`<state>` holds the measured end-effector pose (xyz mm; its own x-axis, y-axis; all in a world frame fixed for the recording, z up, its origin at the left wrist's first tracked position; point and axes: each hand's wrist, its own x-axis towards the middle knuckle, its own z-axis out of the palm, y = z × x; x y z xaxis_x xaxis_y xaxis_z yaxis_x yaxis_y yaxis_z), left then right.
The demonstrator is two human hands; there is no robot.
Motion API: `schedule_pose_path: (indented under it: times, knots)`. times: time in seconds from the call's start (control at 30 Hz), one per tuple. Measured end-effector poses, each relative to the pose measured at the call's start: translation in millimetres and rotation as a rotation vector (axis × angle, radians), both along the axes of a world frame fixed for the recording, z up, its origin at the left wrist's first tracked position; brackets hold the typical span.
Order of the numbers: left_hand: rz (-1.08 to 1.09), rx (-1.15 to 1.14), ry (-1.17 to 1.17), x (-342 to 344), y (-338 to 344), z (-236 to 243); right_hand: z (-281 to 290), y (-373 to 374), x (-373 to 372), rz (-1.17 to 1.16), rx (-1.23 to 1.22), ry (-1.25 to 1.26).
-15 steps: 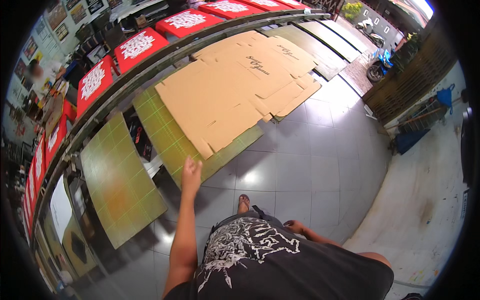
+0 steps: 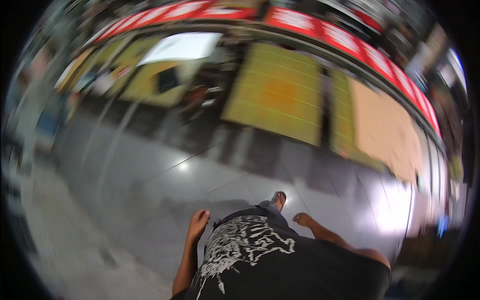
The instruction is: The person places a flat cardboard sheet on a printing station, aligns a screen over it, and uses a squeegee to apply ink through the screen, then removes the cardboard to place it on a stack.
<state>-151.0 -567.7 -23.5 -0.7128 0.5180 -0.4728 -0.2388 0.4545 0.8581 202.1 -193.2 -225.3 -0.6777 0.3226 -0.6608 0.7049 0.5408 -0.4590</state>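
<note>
My left hand (image 2: 199, 222) hangs beside my body over the tiled floor, its fingers loosely bent and a little apart, with nothing in them. On the other side my right hand (image 2: 303, 219) hangs in the same loose way and looks bare too, though it is small and slightly blurred. Neither touches anything. Farther off stands a green gridded board (image 2: 280, 92) with an orange stain. To its right, a flat brown cardboard sheet (image 2: 382, 127) lies over another green board (image 2: 341, 107).
Grey tiles (image 2: 225, 172) lie around my sandalled foot (image 2: 280, 200). Red printed pieces (image 2: 292, 21) line the rack behind the boards. On the left, a white sheet (image 2: 182, 46) and a dark square (image 2: 167, 80) rest on another board. A blurred person stands at far left.
My view has swung left, so the boards and cardboard now sit farther right. My left hand has dropped from near the cardboard's corner to beside my body. My right hand has swung slightly forward.
</note>
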Motion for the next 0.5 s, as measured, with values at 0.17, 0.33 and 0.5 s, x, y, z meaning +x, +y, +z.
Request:
schedule_pose_path:
  times: [0.17,0.33,0.5]
  knots:
    - [0.318,0.247,-0.151,-33.9,-65.0,-31.4,10.5,-21.4,-150.3,-0.014,-0.244,0.141]
    - [0.671,0.196,-0.058,-109.3,-216.2,-82.5,0.9,-87.8,-326.1,0.367,-0.188,0.067]
    - [0.640,-0.790,0.581,-70.3,-491.8,-193.0,-22.3,-180.2,-528.1,0.673,-0.187,0.007]
